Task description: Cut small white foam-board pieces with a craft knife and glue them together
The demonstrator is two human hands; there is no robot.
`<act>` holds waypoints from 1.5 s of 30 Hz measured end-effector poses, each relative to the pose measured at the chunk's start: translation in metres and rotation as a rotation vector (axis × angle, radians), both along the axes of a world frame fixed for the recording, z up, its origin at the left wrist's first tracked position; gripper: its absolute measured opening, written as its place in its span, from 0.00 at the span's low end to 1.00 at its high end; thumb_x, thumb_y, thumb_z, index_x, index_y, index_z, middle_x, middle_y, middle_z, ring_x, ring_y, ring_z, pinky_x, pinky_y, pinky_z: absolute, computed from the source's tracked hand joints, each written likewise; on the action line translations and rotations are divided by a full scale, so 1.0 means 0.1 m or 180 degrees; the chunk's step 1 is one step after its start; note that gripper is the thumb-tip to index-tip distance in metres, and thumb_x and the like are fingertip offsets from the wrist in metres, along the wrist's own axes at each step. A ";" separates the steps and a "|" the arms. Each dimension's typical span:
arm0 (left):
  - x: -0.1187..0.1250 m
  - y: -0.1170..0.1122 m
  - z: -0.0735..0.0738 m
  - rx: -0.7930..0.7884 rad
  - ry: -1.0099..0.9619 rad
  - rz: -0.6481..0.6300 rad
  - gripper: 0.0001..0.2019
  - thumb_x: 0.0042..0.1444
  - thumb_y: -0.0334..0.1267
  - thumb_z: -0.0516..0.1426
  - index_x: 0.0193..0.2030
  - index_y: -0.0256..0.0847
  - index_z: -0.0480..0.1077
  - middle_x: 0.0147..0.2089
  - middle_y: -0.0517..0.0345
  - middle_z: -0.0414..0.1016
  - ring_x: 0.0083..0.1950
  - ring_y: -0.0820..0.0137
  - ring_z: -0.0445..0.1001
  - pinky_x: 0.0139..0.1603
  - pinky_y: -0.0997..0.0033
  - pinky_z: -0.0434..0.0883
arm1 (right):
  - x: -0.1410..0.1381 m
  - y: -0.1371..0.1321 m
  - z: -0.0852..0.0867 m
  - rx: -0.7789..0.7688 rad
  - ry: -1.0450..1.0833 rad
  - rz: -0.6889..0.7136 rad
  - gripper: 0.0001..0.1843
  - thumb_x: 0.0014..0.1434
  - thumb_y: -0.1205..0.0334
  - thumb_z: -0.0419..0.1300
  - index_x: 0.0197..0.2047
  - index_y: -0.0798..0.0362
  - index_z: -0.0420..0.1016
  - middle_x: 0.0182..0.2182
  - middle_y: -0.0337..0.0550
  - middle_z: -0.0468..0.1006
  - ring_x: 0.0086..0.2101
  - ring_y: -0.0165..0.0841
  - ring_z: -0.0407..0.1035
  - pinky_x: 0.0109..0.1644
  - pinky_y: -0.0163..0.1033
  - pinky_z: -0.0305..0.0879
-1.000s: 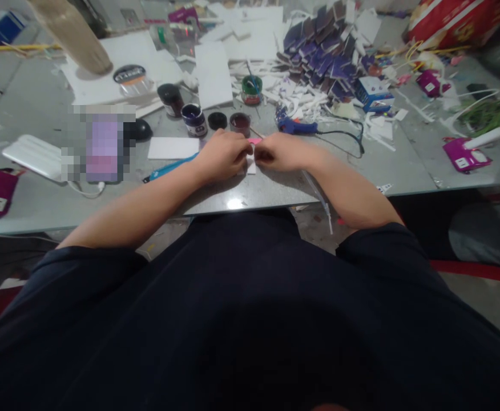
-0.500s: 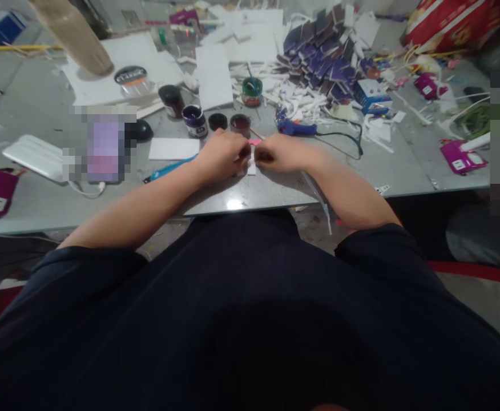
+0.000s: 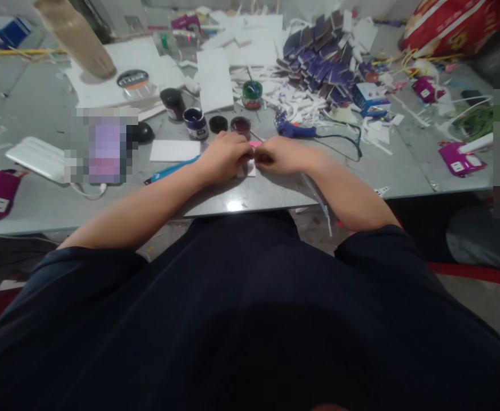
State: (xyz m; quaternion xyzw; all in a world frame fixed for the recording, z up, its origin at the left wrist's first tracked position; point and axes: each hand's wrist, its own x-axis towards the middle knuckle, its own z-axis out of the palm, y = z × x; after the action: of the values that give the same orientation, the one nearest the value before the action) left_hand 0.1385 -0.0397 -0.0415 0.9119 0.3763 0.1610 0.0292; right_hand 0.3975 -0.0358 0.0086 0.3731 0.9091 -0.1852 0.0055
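My left hand and my right hand meet close to the table's front edge, fingertips nearly touching. Both have their fingers curled in a pinch. Whatever sits between the fingertips is too small and too covered to name. A small white piece lies just under them, partly hidden by the left fingers. Behind the fingertips a bit of something pink shows. Beside my left wrist is a blue utility knife, partly behind the forearm. A white rectangular board lies behind it.
Paint jars, including a dark blue one and a green one, stand beyond my hands. A blue glue gun with a cord lies behind my right hand. Purple-painted pieces are heaped farther back. A phone is at left.
My left hand has shifted slightly right, closer to my right hand, covering more of the gap between them. My right hand stays almost in place. The whole view has shifted slightly.
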 end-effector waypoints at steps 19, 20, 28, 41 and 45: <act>-0.06 -0.14 0.12 -0.0296 0.0052 0.0079 0.26 0.69 0.40 0.67 0.73 0.42 0.81 0.66 0.37 0.88 0.71 0.37 0.84 0.74 0.41 0.74 | 0.05 0.06 -0.07 0.0018 0.0095 -0.0100 0.09 0.77 0.68 0.70 0.43 0.46 0.80 0.40 0.44 0.87 0.40 0.44 0.77 0.49 0.49 0.64; -0.06 -0.14 0.12 -0.0312 0.0060 0.0081 0.28 0.67 0.40 0.69 0.73 0.42 0.80 0.65 0.37 0.88 0.70 0.36 0.84 0.74 0.40 0.75 | 0.06 0.07 -0.08 0.0023 0.0103 -0.0102 0.08 0.77 0.67 0.71 0.44 0.46 0.81 0.40 0.44 0.88 0.41 0.44 0.78 0.49 0.49 0.65; -0.03 -0.16 0.12 -0.0490 0.0010 0.0155 0.33 0.68 0.45 0.73 0.76 0.41 0.74 0.66 0.34 0.87 0.70 0.36 0.85 0.78 0.37 0.77 | 0.12 0.11 -0.06 0.0139 0.0202 -0.0069 0.03 0.76 0.63 0.72 0.49 0.49 0.90 0.44 0.49 0.92 0.44 0.47 0.84 0.51 0.49 0.72; 0.00 -0.17 0.21 -0.0772 0.0098 0.0294 0.35 0.70 0.54 0.70 0.80 0.48 0.74 0.67 0.36 0.86 0.70 0.37 0.85 0.77 0.32 0.79 | 0.09 0.11 -0.08 0.0038 0.0091 -0.0108 0.08 0.79 0.58 0.75 0.56 0.48 0.96 0.46 0.52 0.95 0.47 0.50 0.87 0.52 0.49 0.76; -0.01 -0.18 0.24 -0.0834 0.0123 0.0232 0.34 0.71 0.55 0.69 0.80 0.49 0.74 0.68 0.36 0.87 0.71 0.37 0.85 0.76 0.32 0.81 | 0.08 0.12 -0.08 0.0101 0.0001 -0.0049 0.09 0.80 0.62 0.71 0.56 0.49 0.96 0.47 0.51 0.95 0.47 0.49 0.87 0.53 0.49 0.74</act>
State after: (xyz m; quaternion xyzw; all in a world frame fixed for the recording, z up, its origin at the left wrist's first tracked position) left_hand 0.1379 -0.0582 -0.0175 0.8890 0.4274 0.0938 0.1349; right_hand 0.4058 -0.0241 0.0001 0.3801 0.9090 -0.1709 -0.0020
